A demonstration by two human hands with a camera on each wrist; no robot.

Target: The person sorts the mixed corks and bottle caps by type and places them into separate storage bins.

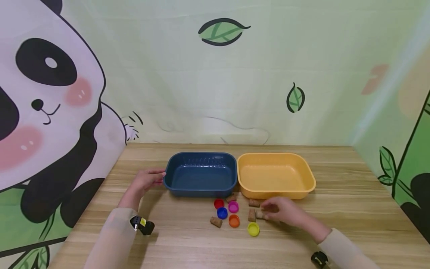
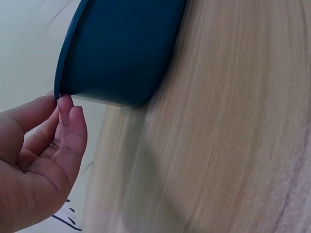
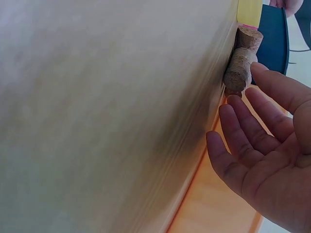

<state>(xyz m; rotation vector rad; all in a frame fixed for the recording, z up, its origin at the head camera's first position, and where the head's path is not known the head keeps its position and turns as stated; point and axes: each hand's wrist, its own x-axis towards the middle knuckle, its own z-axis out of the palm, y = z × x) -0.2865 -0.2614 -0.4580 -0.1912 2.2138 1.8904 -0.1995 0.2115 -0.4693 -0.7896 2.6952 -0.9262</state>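
Observation:
At the left end of the dark blue basin (image 1: 201,193), my left hand (image 1: 147,181) pinches the rim. In the left wrist view the thumb lies on one side of that rim, fingertips on the other. My right hand (image 1: 283,211) is at a pale cork (image 1: 260,215), its fingers parted and gently bent. The thumb tip is close to the cork in the right wrist view; whether it touches I cannot tell. Beside this cork stands another cork (image 1: 252,215), and a third cork (image 1: 254,203) lies near the yellow basin (image 1: 275,195).
Round caps lie in front of the basins: red (image 1: 219,203), magenta (image 1: 233,207), blue (image 1: 222,213), orange (image 1: 234,220) and yellow (image 1: 253,229). More corks lie around them, one cork (image 1: 216,222) at the left. Behind the wooden table (image 1: 188,246) hangs a printed cloth (image 1: 161,74).

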